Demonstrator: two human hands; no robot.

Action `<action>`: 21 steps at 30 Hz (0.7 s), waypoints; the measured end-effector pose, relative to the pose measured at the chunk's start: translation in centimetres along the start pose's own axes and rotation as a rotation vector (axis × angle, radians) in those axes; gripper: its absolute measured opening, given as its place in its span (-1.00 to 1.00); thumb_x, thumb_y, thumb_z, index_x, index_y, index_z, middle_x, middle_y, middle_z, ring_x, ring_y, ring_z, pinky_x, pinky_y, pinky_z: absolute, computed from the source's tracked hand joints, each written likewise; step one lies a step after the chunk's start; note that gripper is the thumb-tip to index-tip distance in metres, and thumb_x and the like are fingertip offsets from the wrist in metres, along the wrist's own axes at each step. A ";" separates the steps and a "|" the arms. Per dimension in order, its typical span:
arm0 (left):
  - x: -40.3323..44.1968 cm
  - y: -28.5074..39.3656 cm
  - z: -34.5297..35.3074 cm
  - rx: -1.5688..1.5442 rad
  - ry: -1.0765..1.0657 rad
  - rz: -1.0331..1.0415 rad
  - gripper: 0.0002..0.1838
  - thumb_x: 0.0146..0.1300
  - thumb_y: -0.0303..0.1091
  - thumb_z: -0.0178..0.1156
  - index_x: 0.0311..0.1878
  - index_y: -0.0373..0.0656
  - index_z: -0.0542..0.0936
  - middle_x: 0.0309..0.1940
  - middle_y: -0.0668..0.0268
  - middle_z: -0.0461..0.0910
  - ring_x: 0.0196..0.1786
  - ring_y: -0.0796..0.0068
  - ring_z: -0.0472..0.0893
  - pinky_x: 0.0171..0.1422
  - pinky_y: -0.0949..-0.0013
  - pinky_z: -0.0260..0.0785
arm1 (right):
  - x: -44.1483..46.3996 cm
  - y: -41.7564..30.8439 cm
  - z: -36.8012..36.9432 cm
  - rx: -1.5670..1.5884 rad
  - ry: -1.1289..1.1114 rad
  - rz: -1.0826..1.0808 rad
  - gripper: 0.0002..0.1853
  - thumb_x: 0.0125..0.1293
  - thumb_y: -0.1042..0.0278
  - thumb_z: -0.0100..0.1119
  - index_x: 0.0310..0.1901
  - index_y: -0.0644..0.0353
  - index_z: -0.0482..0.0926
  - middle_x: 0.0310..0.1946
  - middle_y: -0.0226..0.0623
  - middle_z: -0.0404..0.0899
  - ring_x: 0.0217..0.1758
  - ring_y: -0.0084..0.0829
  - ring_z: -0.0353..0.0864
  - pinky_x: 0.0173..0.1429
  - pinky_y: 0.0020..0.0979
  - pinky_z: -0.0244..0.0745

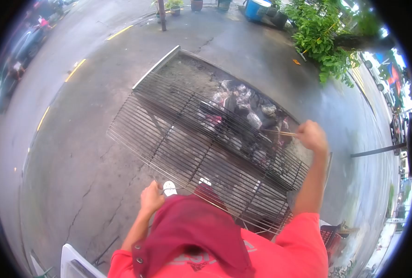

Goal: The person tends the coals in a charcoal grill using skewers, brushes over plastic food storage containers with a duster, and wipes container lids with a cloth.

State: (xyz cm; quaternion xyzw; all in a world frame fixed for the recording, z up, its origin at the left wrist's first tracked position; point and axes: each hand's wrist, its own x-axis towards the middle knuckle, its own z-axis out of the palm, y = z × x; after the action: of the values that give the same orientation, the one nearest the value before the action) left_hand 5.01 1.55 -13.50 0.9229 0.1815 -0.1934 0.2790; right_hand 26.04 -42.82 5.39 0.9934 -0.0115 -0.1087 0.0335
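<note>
Metal grate (204, 154) partly covers charcoal (231, 104); the right hand (312, 135) grasps wooden sticks (287, 133) pointing toward the charcoal, while the left hand (151, 197) clenches a thin rod (174, 188) near the grate.

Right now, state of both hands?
Left hand: closed on a thin rod-like thing, too small to identify.
Right hand: closed, grip holding a thin stick-like tool.

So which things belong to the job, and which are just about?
Likely the job:
thin sticks, in the right hand
coals
grill box
wire rack, partly over the box

Just about:
blue tub
flowerpot
leafy branches
</note>
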 end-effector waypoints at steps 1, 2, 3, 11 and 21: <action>0.1 0.2 -0.1 0.002 -0.001 -0.008 -0.75 -0.09 -0.44 0.20 -0.26 -0.14 0.50 -0.43 0.01 0.60 -0.22 -0.09 0.58 -0.11 0.01 0.36 | -0.2 0.0 -1.1 0.018 0.053 0.018 -0.88 -0.03 0.33 0.17 -0.48 0.08 0.69 -0.44 -0.09 0.62 -0.32 -0.10 0.63 -0.19 -0.16 0.53; 0.1 0.3 -0.1 0.006 -0.007 -0.017 -0.75 -0.09 -0.44 0.19 -0.26 -0.14 0.50 -0.43 0.01 0.60 -0.22 -0.09 0.58 -0.11 0.01 0.36 | -0.6 0.0 -1.8 0.035 0.101 0.040 -0.88 -0.01 0.32 0.17 -0.49 0.08 0.69 -0.43 -0.10 0.63 -0.32 -0.11 0.63 -0.19 -0.17 0.53; 0.0 0.2 0.0 0.000 0.008 -0.010 -0.75 -0.11 -0.46 0.17 -0.26 -0.14 0.51 -0.46 0.02 0.59 -0.23 -0.08 0.57 -0.13 0.01 0.36 | -0.9 0.1 -2.1 0.053 0.146 0.064 -0.88 0.00 0.31 0.18 -0.49 0.08 0.69 -0.42 -0.11 0.63 -0.32 -0.12 0.63 -0.19 -0.17 0.53; 0.1 -0.1 0.3 -0.014 0.025 0.003 -0.74 -0.11 -0.43 0.22 -0.26 -0.14 0.50 -0.42 0.00 0.60 -0.23 -0.09 0.58 -0.14 0.01 0.37 | 1.4 -3.5 0.1 -0.024 -0.055 0.079 -0.84 0.00 0.39 0.14 -0.42 0.00 0.72 -0.36 -0.15 0.66 -0.22 -0.14 0.65 -0.09 -0.20 0.55; 1.5 1.9 -0.4 -0.030 0.062 0.062 -0.73 -0.14 -0.52 0.11 -0.26 -0.15 0.53 -0.42 0.01 0.59 -0.19 -0.09 0.55 -0.14 0.02 0.35 | 4.7 -1.3 2.2 -0.024 -0.016 0.016 -0.89 0.03 0.33 0.25 -0.38 0.03 0.72 -0.38 -0.17 0.66 -0.26 -0.19 0.65 -0.11 -0.22 0.53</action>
State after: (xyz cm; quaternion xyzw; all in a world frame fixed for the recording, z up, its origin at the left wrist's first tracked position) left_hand 7.22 0.70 -13.02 0.9294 0.1641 -0.1532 0.2929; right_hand 30.18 -41.75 2.16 0.9920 -0.0186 -0.1163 0.0462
